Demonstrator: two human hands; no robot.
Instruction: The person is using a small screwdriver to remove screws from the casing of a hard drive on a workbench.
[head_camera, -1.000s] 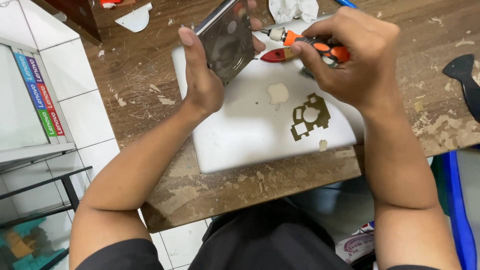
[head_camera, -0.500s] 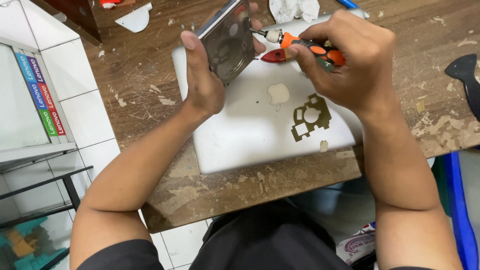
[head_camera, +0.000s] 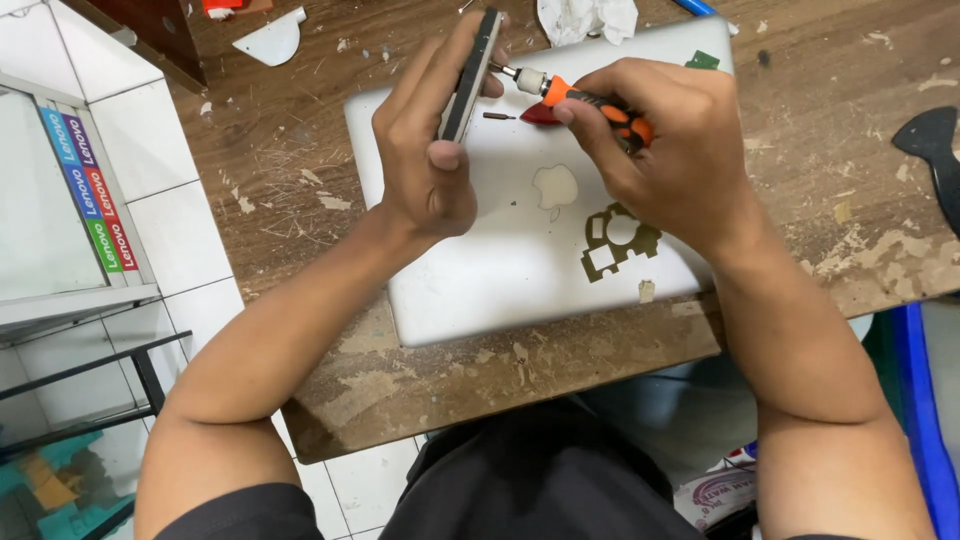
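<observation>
My left hand (head_camera: 425, 150) grips a thin dark phone (head_camera: 472, 75), held upright and edge-on to the camera, above a closed silver laptop (head_camera: 500, 270). My right hand (head_camera: 660, 150) holds an orange and black screwdriver (head_camera: 580, 98). Its metal tip touches the side of the phone. A red pick (head_camera: 538, 116) and a small dark screw (head_camera: 497, 116) lie on the laptop lid just under the tool. A flat olive-coloured cut-out part (head_camera: 618, 242) rests on the lid below my right hand.
The laptop lies on a worn wooden table (head_camera: 820, 140). A crumpled white cloth (head_camera: 588, 18) sits at the far edge, a white shard (head_camera: 272, 38) at top left, a black tool (head_camera: 935, 145) at the right edge. White tiles and a glass cabinet (head_camera: 60, 200) stand on the left.
My left hand has turned the phone from showing its back to standing edge-on. The screwdriver tip has moved left onto the phone's side.
</observation>
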